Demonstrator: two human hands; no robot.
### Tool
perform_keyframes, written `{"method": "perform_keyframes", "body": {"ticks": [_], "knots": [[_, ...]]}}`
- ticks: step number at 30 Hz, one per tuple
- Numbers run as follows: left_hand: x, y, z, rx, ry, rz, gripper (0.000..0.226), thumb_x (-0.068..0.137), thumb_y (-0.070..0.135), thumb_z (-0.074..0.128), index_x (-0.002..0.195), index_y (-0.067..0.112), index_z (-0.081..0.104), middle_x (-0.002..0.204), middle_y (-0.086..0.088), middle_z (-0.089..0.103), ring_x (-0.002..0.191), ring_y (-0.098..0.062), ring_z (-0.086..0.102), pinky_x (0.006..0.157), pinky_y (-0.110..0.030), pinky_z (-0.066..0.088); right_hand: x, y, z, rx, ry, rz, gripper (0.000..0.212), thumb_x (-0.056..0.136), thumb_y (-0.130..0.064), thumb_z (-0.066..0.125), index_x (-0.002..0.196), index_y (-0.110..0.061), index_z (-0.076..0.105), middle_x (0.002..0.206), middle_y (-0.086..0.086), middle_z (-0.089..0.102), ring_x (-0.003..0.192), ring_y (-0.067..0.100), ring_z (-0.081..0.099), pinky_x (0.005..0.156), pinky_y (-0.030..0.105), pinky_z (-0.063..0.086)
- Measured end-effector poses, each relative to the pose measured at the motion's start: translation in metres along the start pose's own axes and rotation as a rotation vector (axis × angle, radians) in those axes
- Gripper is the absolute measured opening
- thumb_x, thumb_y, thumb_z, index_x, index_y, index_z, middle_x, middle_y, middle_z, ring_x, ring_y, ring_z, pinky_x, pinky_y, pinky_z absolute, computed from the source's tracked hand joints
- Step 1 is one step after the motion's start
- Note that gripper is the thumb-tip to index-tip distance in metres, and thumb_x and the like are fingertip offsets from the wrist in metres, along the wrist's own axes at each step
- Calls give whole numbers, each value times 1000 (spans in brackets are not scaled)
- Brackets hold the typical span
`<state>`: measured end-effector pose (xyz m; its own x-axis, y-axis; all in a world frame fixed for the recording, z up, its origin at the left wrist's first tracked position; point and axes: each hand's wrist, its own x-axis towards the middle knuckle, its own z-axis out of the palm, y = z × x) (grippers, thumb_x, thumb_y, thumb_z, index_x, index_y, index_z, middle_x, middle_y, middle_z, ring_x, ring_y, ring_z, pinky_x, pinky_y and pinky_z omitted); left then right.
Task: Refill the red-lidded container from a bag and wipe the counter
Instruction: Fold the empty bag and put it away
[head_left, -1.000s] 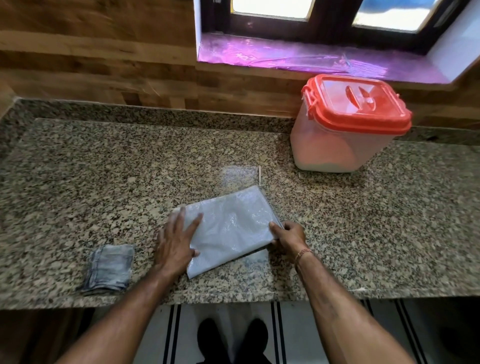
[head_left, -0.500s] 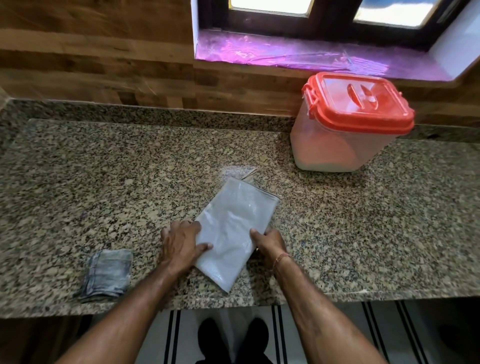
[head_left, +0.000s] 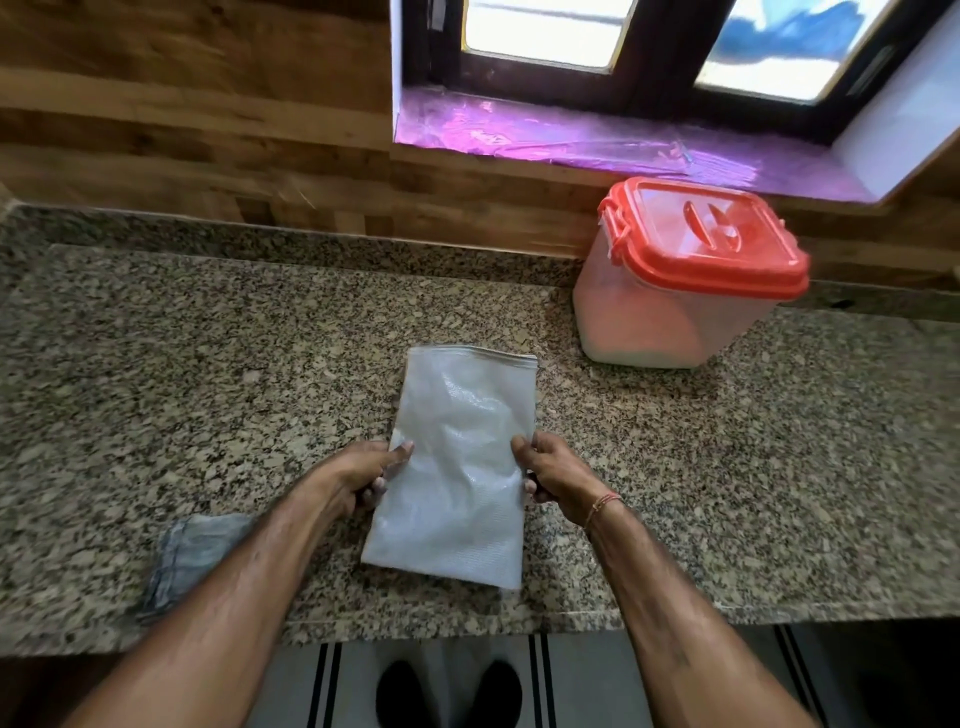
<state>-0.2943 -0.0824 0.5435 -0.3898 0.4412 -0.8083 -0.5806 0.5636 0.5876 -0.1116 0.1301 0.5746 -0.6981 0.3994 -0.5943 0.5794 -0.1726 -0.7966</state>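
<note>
granite, speckled brown and grey, forms the counter (head_left: 208, 364) in front of us, and on it the flattened, whitish translucent bag (head_left: 457, 467) lies lengthwise, its seamed far edge toward the wall and its near edge close to the counter's front lip. our left hand (head_left: 363, 478) pinches the bag's left edge about midway along, thumb on top and fingers curled beneath. our right hand (head_left: 556, 478) grips the right edge the same way, thumb laid over the plastic and fingers tucked under it, with a thin orange thread (head_left: 602, 504) round that wrist. whether the held middle is raised off the stone we cannot tell. the red-lidded container (head_left: 670, 317) stands well apart from the bag, back and to the right near the rear of the counter, its red lid (head_left: 711, 234) seated on top and pale contents showing dimly through the cloudy wall. a folded, faded blue cloth (head_left: 200, 551) lies near the front edge on the left, partly hidden by our left forearm. behind runs a wooden wall (head_left: 182, 130), and a window sill (head_left: 571, 145) under purple film. below the counter edge, two dark shoes (head_left: 397, 691) stand on a striped mat (head_left: 571, 680).
</note>
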Motion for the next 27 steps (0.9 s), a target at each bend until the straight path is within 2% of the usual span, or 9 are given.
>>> {"method": "perform_keyframes", "body": {"ticks": [4,7,9,12,16,18,21,25,27], "knots": [[-8,-1,6,-120,71,84,32,82,34,79,88,11,58,61,-1,63,48,-12,50,33,-19,39,-2,-8,-5,-40,-29,-10,26,103,-33,56,97,-8,59,79,1,58,49,4,51,43,18,42],[-24,-7,11,-210,167,196,37,80,41,80,91,10,62,69,-16,75,54,-19,63,47,-23,43,-3,-9,1,104,-15,99,25,100,-31,61,100,-6,58,77,6,59,47,9,63,37,18,47],[-38,-13,17,-172,265,290,37,88,43,75,87,8,63,71,-21,75,44,-16,65,44,-22,45,-5,-10,14,237,-4,148,25,100,-26,61,104,-2,57,85,13,60,48,15,68,45,26,59],[-64,-27,26,-124,405,413,47,93,44,69,96,-3,63,67,-19,74,54,-23,73,42,-22,50,-17,-14,29,376,26,89,26,100,-21,64,95,4,60,68,10,68,48,20,69,59,41,63],[-108,-55,50,-84,615,481,34,95,52,62,99,18,63,74,-14,76,58,-28,76,49,-27,53,-53,-13,32,328,9,-114,42,99,-35,63,108,6,64,88,22,71,61,26,71,56,33,64],[-128,-73,65,-95,693,481,35,96,51,63,107,18,65,85,-9,77,62,-28,75,52,-29,57,-74,-5,32,262,-26,-161,45,100,-42,59,114,1,65,97,22,71,70,32,72,66,39,65],[-164,-105,82,-195,848,481,33,97,38,67,108,7,68,91,-7,71,67,-14,65,40,-12,45,-106,12,40,165,-237,-131,44,103,-52,48,122,-14,63,112,19,69,87,40,74,84,56,62],[-210,-165,83,-420,903,451,30,93,24,74,112,1,70,93,-6,74,71,-13,67,44,-14,48,-131,42,70,66,-355,-206,39,101,-38,60,110,0,64,101,19,69,83,29,72,73,43,65],[-233,-203,78,-491,950,432,33,88,22,79,114,2,71,95,-6,76,72,-12,69,51,-16,51,-148,53,94,-26,-371,-266,50,89,-41,73,101,6,63,97,22,68,84,30,70,76,50,63]]}}
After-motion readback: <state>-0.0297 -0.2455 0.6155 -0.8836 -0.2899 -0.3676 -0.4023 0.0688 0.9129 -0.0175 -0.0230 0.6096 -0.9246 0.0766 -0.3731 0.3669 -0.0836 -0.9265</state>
